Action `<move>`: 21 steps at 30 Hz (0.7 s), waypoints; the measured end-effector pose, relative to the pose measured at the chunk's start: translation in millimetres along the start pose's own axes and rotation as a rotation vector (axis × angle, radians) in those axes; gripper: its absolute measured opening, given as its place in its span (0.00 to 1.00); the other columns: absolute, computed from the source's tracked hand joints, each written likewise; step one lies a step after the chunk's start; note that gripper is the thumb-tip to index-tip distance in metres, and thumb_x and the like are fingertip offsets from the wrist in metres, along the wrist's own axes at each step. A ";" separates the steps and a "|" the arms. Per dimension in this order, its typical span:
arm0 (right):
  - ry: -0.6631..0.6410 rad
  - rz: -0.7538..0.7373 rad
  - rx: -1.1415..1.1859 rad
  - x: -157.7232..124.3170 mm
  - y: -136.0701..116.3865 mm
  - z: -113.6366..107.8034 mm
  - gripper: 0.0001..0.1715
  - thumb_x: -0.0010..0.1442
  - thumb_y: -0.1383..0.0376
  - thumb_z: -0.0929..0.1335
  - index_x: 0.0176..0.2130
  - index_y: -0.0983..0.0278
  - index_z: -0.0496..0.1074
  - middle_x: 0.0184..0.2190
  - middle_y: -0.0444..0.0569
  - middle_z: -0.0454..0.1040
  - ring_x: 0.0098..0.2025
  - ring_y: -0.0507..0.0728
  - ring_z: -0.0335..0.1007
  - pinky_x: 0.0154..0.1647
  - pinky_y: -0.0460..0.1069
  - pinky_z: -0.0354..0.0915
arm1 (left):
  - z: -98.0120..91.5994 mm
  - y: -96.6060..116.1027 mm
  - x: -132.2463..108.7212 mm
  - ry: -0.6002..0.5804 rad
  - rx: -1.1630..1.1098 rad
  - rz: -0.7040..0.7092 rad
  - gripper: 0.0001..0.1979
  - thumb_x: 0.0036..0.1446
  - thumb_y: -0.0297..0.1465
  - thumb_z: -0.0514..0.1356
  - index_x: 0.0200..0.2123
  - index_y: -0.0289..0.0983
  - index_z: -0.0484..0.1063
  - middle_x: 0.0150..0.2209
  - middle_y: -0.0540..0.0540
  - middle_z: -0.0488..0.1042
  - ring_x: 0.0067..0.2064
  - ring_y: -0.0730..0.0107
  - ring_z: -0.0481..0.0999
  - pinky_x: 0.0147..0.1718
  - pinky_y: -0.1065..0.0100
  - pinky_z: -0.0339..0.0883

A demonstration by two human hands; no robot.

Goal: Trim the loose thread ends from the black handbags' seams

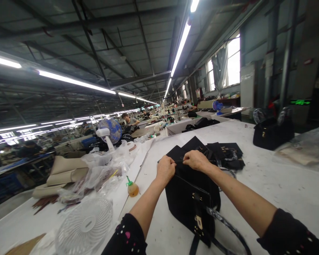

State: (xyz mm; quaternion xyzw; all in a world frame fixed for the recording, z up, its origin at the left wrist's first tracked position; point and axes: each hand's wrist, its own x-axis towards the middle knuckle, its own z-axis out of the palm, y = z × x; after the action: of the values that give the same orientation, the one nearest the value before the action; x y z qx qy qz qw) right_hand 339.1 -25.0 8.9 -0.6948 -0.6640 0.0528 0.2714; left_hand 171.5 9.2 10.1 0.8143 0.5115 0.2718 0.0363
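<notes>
A black handbag (186, 202) with gold-coloured hardware and a plastic-wrapped handle (225, 226) lies on the white table in front of me. At its far edge, my left hand (166, 168) is closed, fingertips pinching the black material. Just to the right, my right hand (195, 160) pinches the same edge, a short gap from the left. Black flat pieces (194, 144) stick up beyond my fingers. What lies inside the bag is hidden from this angle.
More black bag parts (231, 154) lie beyond my right hand. A finished-looking black handbag (273, 131) stands at the right beside clear plastic (305, 145). To the left are a glue bottle with green tip (133, 188), a white fan (86, 223) and crumpled plastic (98, 173).
</notes>
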 end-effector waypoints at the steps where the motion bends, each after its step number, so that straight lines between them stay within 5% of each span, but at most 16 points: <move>1: -0.003 0.003 0.006 0.4 -0.6 1.0 0.08 0.49 0.60 0.68 0.31 0.56 0.78 0.30 0.46 0.78 0.35 0.56 0.72 0.30 0.47 0.58 | -0.3 -1.2 -0.3 0.000 -0.005 -0.003 0.03 0.49 0.30 0.60 0.28 0.37 0.73 0.34 0.45 0.74 0.38 0.65 0.72 0.36 0.67 0.61; 8: -0.042 0.046 0.037 2.8 3.1 4.0 0.09 0.48 0.60 0.70 0.32 0.58 0.77 0.31 0.45 0.77 0.35 0.54 0.72 0.30 0.45 0.58 | 1.2 -5.7 1.7 0.004 -0.015 -0.032 0.04 0.47 0.31 0.61 0.24 0.37 0.71 0.30 0.47 0.74 0.33 0.67 0.72 0.33 0.69 0.61; 14: -0.146 0.004 0.086 3.6 22.6 -7.0 0.22 0.41 0.64 0.74 0.40 0.62 0.75 0.33 0.45 0.77 0.36 0.53 0.72 0.32 0.43 0.62 | 0.5 -2.6 2.6 -0.009 0.000 -0.044 0.05 0.47 0.31 0.61 0.23 0.37 0.72 0.29 0.47 0.74 0.33 0.67 0.72 0.31 0.70 0.60; 21: -0.187 -0.015 0.201 -6.2 39.5 -13.2 0.21 0.41 0.67 0.73 0.39 0.67 0.75 0.35 0.48 0.77 0.36 0.54 0.72 0.33 0.43 0.63 | -1.2 1.5 5.2 -0.055 0.049 -0.056 0.06 0.47 0.31 0.60 0.22 0.36 0.72 0.29 0.45 0.75 0.33 0.66 0.73 0.31 0.69 0.60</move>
State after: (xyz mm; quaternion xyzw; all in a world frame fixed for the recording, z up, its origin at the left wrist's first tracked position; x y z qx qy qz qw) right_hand 379.4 -33.8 0.7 -0.6512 -0.6827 0.1816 0.2772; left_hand 173.9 12.6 13.7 0.8075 0.5395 0.2354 0.0380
